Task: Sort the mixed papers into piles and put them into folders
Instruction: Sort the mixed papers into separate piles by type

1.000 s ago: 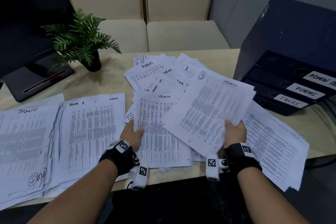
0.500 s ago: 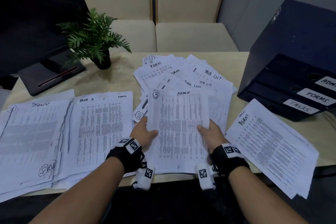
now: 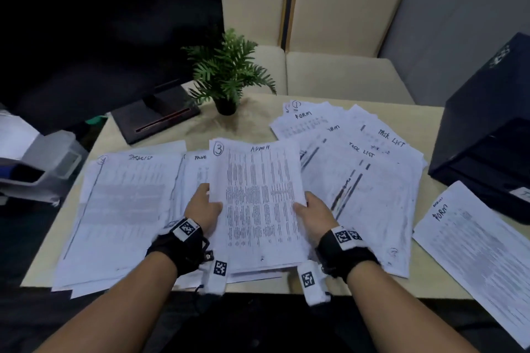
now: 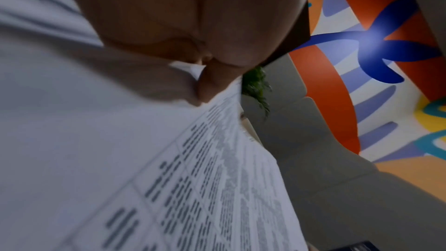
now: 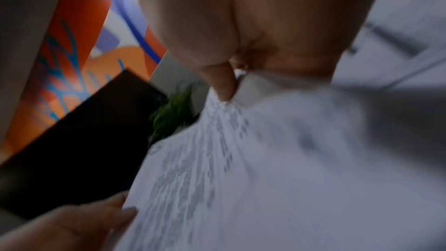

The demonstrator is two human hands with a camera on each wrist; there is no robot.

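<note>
Our left hand and right hand each pinch a side of the ADMIN sheet. We have lifted it off the mixed pile and moved it left. Now it is over the admin pile, ready to drop.

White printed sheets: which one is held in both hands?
The white printed sheet headed ADMIN, circled 3; left hand and right hand pinch its sides. Others lie on the beige table.
</note>
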